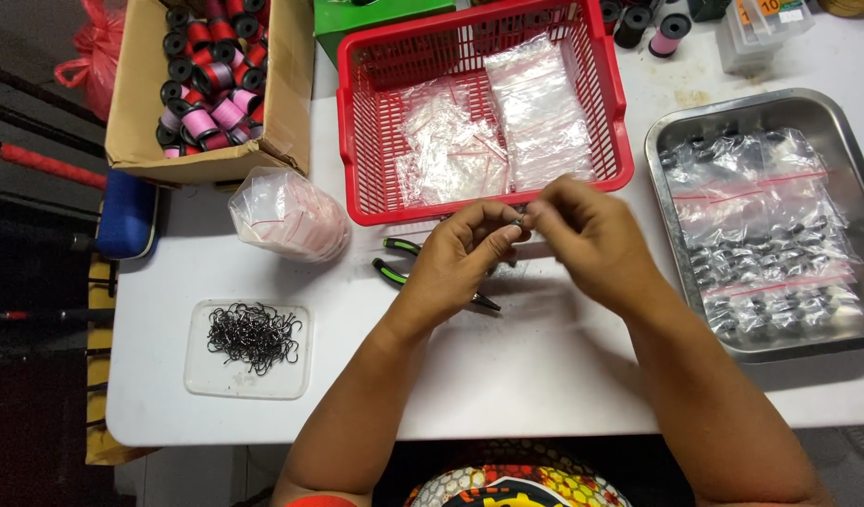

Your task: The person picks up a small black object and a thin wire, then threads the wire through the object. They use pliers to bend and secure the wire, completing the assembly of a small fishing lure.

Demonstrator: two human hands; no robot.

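Two hands pinch one tiny dark piece above a white bench (pixel 545 376).

Largest first: the bench carries a cardboard box (pixel 141 113) of pink and red spools, a red basket (pixel 357 141) of clear bags, and a steel tray (pixel 667 160) of filled bags at the right. A bag bundle (pixel 286 214) sits left of the hands, a clear lid of black hooks (pixel 254 335) nearer the front edge. Green-handled pliers (pixel 394 272) lie under the left hand (pixel 455 258). Left and right hand (pixel 592 235) meet, fingertips closed on the small piece (pixel 519 223), just before the basket.
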